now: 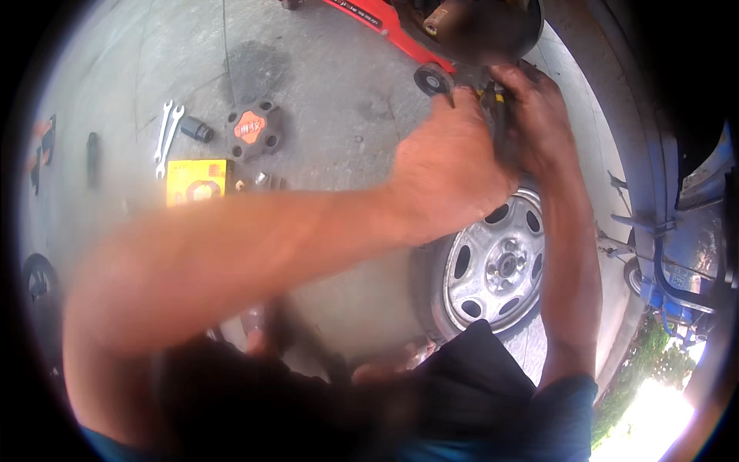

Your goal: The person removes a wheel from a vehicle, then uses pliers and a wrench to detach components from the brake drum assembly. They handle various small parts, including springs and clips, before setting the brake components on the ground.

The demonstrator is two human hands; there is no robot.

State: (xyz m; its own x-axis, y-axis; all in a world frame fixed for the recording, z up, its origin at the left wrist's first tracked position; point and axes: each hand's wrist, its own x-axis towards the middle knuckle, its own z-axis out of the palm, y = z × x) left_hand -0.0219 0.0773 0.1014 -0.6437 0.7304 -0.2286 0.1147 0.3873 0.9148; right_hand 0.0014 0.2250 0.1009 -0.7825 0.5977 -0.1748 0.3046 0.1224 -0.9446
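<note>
The wheel [490, 266] lay on the floor [331, 138], seemingly taken off and not yet refitted. By the red jack [400, 35], the left hand [446, 158] gripped a dark tool [503, 129]; I couldn't judge the right hand [543, 115]

Pale characters stand on the orange centre label [249, 128] of the dark wheel-hub cap [231, 139]. Lettering runs along the red floor jack's arm [396, 32], too small to read. The yellow box [179, 187] carries small, blurred reddish print near its top edge.
</note>
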